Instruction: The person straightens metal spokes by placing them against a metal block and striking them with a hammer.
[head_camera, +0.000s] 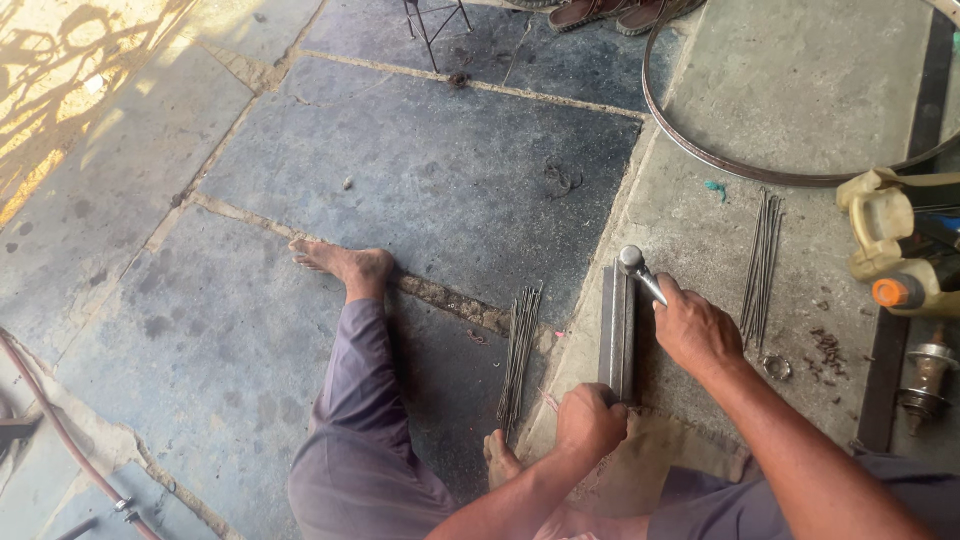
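I sit on a stone floor with one leg stretched out. My left hand (588, 422) grips the near end of a long grey metal bar (617, 325) that lies on the raised concrete step. My right hand (695, 330) holds the handle of a small hammer (633, 263), whose head rests at the bar's far end. A bundle of thin wire spokes (520, 350) lies on the floor left of the bar. A second bundle of spokes (762, 262) lies right of my right hand.
A bare metal wheel rim (700, 150) lies on the concrete at the top right. A yellowish plastic bottle with an orange cap (900, 250), a wheel hub (925, 375) and small loose nipples (828, 350) sit at the right. A red hose (60, 435) runs at the lower left.
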